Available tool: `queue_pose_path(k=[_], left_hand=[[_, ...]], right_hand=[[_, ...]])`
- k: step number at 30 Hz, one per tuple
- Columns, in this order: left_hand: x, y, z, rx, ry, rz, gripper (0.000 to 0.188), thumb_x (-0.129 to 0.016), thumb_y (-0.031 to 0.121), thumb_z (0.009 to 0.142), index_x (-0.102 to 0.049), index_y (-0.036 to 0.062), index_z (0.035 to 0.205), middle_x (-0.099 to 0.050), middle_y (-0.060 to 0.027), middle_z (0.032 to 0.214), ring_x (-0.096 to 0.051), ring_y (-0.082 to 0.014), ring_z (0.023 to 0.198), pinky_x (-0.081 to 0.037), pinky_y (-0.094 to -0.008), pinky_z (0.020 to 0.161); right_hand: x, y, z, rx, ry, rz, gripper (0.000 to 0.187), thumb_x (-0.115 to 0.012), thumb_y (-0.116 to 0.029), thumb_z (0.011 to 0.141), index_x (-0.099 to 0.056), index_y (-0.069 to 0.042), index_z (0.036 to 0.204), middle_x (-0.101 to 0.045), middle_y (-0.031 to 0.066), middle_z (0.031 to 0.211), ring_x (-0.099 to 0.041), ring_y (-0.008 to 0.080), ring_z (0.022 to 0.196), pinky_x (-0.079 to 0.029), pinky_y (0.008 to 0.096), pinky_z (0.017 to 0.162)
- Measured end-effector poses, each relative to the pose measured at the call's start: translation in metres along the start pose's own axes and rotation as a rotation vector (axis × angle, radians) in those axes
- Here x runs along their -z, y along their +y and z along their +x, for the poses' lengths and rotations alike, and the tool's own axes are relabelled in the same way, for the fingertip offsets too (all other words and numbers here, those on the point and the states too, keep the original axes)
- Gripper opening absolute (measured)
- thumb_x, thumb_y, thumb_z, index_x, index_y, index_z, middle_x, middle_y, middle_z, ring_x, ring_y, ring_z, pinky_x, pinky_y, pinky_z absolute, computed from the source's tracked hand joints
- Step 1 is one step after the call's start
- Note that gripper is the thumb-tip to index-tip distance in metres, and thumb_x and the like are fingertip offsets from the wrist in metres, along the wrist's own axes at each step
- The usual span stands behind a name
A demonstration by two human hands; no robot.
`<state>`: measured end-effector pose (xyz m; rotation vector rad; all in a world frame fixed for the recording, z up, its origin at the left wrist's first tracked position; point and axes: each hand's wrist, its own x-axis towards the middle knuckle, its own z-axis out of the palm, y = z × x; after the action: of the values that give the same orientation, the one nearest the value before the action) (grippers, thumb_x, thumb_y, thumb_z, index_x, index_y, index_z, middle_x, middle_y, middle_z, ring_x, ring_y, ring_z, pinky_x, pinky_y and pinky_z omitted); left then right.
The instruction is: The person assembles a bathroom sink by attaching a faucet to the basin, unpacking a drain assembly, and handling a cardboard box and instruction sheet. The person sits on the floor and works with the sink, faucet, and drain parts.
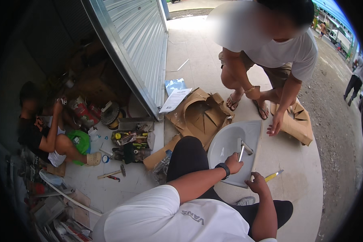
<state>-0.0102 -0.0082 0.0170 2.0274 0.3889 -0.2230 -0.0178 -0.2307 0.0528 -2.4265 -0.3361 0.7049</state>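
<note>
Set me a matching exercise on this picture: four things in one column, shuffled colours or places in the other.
1. Washbasin
2. Faucet
3. Cutter
4. Wristwatch

A. Mainly yellow, near the right hand
B. Strapped around the left wrist
C. White, with a hollow bowl
D. Silver, touching the left hand

Right pairs: 1-C, 2-D, 3-A, 4-B

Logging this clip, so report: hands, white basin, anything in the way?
Left hand gripping shiny metal faucet; right hand at near edge of glossy white rounded basin, grip unclear. Basin facing up. Slim yellow utility knife close beside right hand.
</note>
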Motion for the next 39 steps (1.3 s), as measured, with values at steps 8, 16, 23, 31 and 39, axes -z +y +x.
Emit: queue_pose_path(k=[8,16,23,31,39], left_hand=[[0.000,0.006,-0.006,0.017,-0.003,-0.067,0.046,-0.071,0.024,0.086,-0.051,-0.0061,0.116,-0.069,-0.0301,0.103,-0.068,-0.0465,0.102,-0.053,-0.0510,0.091],[0.005,0.008,-0.008,0.029,-0.024,-0.030,0.042,-0.069,0.024,0.088,-0.051,-0.0055,0.112,-0.069,-0.0301,0.100,-0.068,-0.0477,0.099,-0.053,-0.0511,0.088],[0.001,0.000,0.006,-0.016,-0.011,-0.051,0.023,-0.070,0.022,0.095,-0.060,0.0010,0.096,-0.060,-0.0034,0.067,-0.060,-0.0143,0.062,-0.048,-0.0333,0.058],[-0.003,0.021,0.016,0.110,-0.041,-0.221,0.036,-0.067,0.024,0.099,-0.047,0.0013,0.119,-0.070,-0.0104,0.088,-0.067,-0.0173,0.068,-0.055,-0.0326,0.062],[-0.001,0.024,0.023,0.226,-0.094,-0.487,0.045,-0.066,0.022,0.100,-0.043,0.0040,0.134,-0.066,-0.0091,0.090,-0.061,-0.0128,0.065,-0.054,-0.0299,0.058]], right_hand=[[0.033,-0.035,-0.003,0.093,0.046,-0.020,0.054,-0.076,-0.015,0.089,-0.060,0.004,0.138,-0.072,0.0231,0.119,-0.073,0.0335,0.102,-0.058,0.0411,0.090],[0.056,-0.001,0.077,0.017,0.142,0.537,0.043,-0.067,-0.023,0.098,-0.064,0.001,0.134,-0.068,0.0029,0.091,-0.062,0.0120,0.083,-0.050,0.0294,0.074],[-0.004,0.092,0.145,-0.555,0.129,1.126,0.069,-0.049,-0.056,0.105,-0.050,-0.001,0.147,-0.052,0.0177,0.152,-0.049,0.0393,0.139,-0.039,0.0555,0.113],[-0.023,0.088,0.176,-0.490,-0.164,1.647,0.065,-0.048,-0.055,0.106,-0.057,-0.002,0.141,-0.065,0.0178,0.135,-0.065,0.0289,0.120,-0.052,0.0445,0.103],[-0.022,0.087,0.181,-0.356,-0.212,1.489,0.073,-0.055,-0.060,0.102,-0.056,0.000,0.144,-0.064,0.0225,0.136,-0.065,0.0295,0.120,-0.052,0.0422,0.103]])
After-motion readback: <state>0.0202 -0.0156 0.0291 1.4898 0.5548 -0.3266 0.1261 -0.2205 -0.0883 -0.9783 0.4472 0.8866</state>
